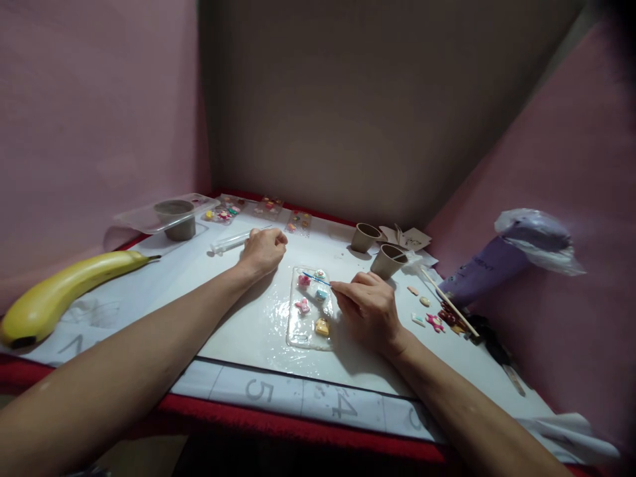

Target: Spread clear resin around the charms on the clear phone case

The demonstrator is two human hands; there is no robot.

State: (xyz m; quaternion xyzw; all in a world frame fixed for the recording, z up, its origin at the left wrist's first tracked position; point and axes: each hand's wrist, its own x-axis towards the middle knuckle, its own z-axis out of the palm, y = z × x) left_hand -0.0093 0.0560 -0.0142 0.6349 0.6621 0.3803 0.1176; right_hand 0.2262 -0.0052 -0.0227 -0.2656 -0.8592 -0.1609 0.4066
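In the head view my right hand (365, 305) pinches a thin blue stick (318, 279). Its tip lies over the upper part of a clear, glossy phone-case-shaped panel (298, 336). On the panel sit several small charms, among them a pink bow-shaped charm (302, 305), a blue charm (320, 295) and a yellow charm (322, 326). My left hand (265, 252) rests curled on the white board (238, 331), left of and beyond the panel. Its fingertips are hidden, so I cannot tell what is inside. A clear syringe (231, 242) lies beside it, partly covered by the hand.
Two brown paper cups (366, 237) stand beyond my right hand. Loose charms (435, 322), a wooden stick (450, 301) and a purple bag (472, 268) are at right. At left are a banana (74, 285) and a cup (179, 228) under a clear lid (144, 217).
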